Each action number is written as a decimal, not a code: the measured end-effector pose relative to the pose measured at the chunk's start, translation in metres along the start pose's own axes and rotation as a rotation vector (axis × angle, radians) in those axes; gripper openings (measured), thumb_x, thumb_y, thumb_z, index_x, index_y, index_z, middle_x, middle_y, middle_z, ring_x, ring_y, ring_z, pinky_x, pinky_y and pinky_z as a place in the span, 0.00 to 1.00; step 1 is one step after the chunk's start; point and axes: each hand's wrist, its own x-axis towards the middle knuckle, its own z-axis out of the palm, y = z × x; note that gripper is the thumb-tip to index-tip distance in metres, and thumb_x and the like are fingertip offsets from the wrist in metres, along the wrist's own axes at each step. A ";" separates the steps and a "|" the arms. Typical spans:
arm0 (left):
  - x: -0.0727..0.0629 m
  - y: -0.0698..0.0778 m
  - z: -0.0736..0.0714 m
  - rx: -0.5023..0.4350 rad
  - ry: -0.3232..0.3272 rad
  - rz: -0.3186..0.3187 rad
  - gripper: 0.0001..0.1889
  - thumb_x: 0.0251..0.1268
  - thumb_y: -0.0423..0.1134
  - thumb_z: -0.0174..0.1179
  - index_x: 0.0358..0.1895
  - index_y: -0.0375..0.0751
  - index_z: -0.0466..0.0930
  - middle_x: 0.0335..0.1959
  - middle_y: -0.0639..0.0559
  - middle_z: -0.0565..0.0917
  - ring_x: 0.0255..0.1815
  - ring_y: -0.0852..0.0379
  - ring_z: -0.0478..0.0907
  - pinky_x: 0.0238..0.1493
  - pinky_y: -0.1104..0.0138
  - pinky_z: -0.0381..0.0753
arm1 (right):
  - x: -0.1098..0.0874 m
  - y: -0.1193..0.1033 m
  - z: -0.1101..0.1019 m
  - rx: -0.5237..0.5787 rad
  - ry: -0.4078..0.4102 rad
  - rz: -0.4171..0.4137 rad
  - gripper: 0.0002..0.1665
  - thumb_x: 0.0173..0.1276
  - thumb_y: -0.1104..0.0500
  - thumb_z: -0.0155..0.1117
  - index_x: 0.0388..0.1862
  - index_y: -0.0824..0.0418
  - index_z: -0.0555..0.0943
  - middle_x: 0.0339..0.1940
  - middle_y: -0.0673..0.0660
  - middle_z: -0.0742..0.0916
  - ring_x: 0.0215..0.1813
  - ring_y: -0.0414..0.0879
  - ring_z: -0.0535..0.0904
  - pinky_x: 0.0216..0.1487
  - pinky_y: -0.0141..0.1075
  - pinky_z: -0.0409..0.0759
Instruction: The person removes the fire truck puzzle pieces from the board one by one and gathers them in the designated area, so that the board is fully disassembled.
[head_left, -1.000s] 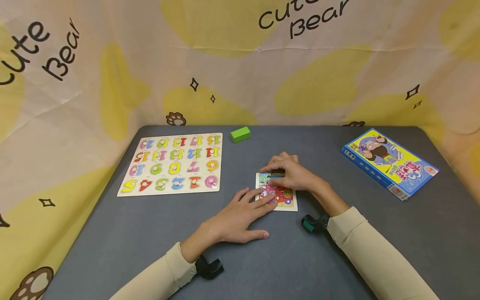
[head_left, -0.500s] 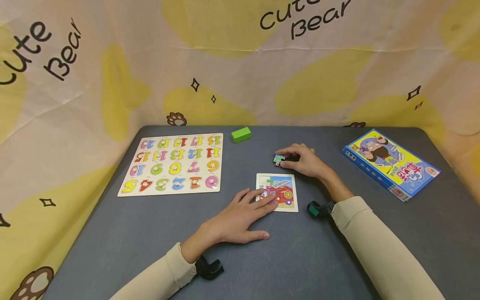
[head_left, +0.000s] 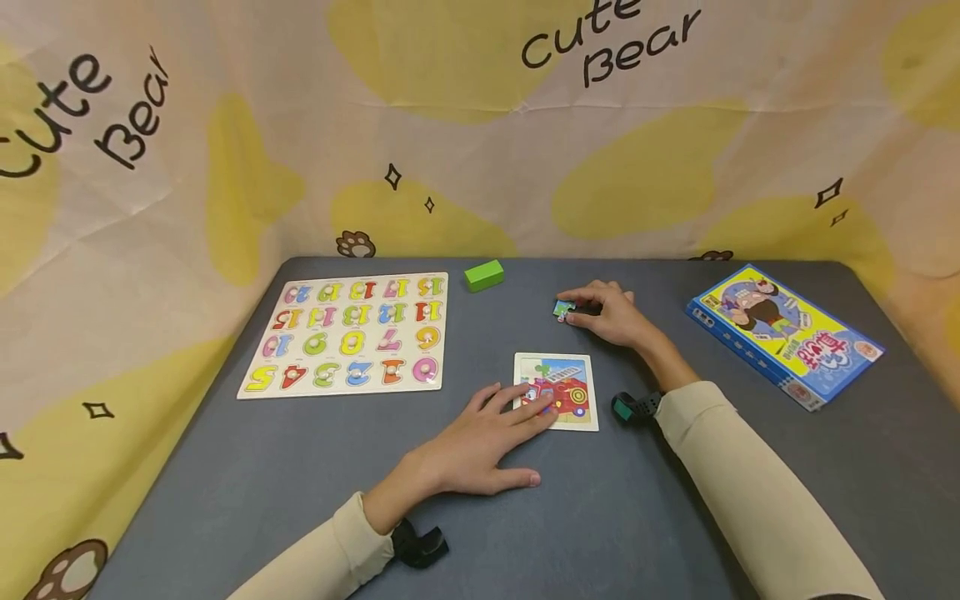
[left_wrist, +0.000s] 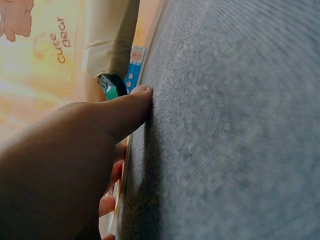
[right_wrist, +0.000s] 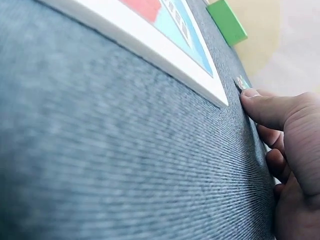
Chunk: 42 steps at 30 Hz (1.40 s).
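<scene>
My left hand point(head_left: 480, 442) lies with fingers spread, their tips resting on a small jigsaw puzzle board point(head_left: 577, 426) that shows a red fire engine. Its thumb point(left_wrist: 130, 107) is off the board, close over the table. Part of the picture is hidden under those fingers; a pale patch shows at the board's upper left. Beyond the board, my right hand point(head_left: 611, 315) pinches a small blue-green puzzle piece point(head_left: 563, 309) between thumb and index finger, low over the table. In the right wrist view, the thumb point(right_wrist: 265, 107) covers most of the puzzle piece point(right_wrist: 241, 82).
To the left lies a number puzzle board point(head_left: 341, 392) with coloured numerals. A green block point(head_left: 483, 275) sits near the table's back edge. At the right is a blue and yellow box point(head_left: 783, 333). Patterned cloth point(head_left: 465, 125) hangs behind the table point(head_left: 300, 467).
My right hand has gone from over the fire engine board to beyond it, away from me, taking a piece out of the board's upper left. The left hand stays on the board.
</scene>
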 end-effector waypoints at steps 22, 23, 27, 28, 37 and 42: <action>0.000 0.000 0.000 -0.005 0.008 -0.010 0.41 0.72 0.65 0.54 0.83 0.57 0.52 0.85 0.60 0.51 0.86 0.50 0.44 0.81 0.43 0.46 | 0.022 0.008 -0.002 -0.034 0.066 0.096 0.20 0.66 0.54 0.74 0.55 0.58 0.87 0.54 0.63 0.81 0.57 0.61 0.64 0.57 0.57 0.48; 0.000 0.000 0.000 -0.005 0.008 -0.009 0.41 0.72 0.65 0.54 0.83 0.57 0.52 0.85 0.61 0.51 0.86 0.50 0.45 0.81 0.43 0.46 | 0.022 0.009 -0.002 -0.039 0.075 0.101 0.20 0.66 0.53 0.74 0.55 0.57 0.87 0.54 0.63 0.81 0.57 0.61 0.64 0.57 0.57 0.48; 0.001 0.001 0.000 0.000 0.013 -0.005 0.41 0.72 0.65 0.54 0.82 0.57 0.53 0.85 0.60 0.52 0.85 0.50 0.45 0.81 0.43 0.46 | 0.025 0.011 -0.001 -0.061 0.099 0.129 0.20 0.66 0.51 0.74 0.55 0.55 0.88 0.52 0.63 0.80 0.56 0.60 0.63 0.56 0.55 0.48; 0.001 0.002 -0.001 0.000 0.013 -0.006 0.41 0.71 0.65 0.54 0.82 0.57 0.53 0.85 0.60 0.52 0.86 0.50 0.45 0.81 0.43 0.46 | 0.026 0.011 -0.001 -0.067 0.103 0.135 0.20 0.66 0.50 0.74 0.55 0.55 0.87 0.52 0.63 0.80 0.55 0.60 0.63 0.55 0.55 0.48; 0.001 0.002 -0.001 0.014 0.014 -0.005 0.41 0.71 0.65 0.54 0.83 0.57 0.53 0.85 0.60 0.52 0.86 0.49 0.45 0.81 0.42 0.46 | 0.038 0.011 -0.001 -0.097 0.114 0.163 0.21 0.69 0.48 0.71 0.57 0.53 0.87 0.54 0.63 0.78 0.55 0.62 0.61 0.53 0.55 0.47; 0.001 0.001 0.001 0.011 0.018 -0.004 0.41 0.71 0.65 0.54 0.82 0.57 0.53 0.85 0.60 0.52 0.86 0.50 0.45 0.81 0.42 0.46 | 0.043 0.011 0.000 -0.099 0.117 0.160 0.21 0.69 0.48 0.71 0.58 0.53 0.87 0.55 0.64 0.79 0.57 0.63 0.61 0.54 0.57 0.48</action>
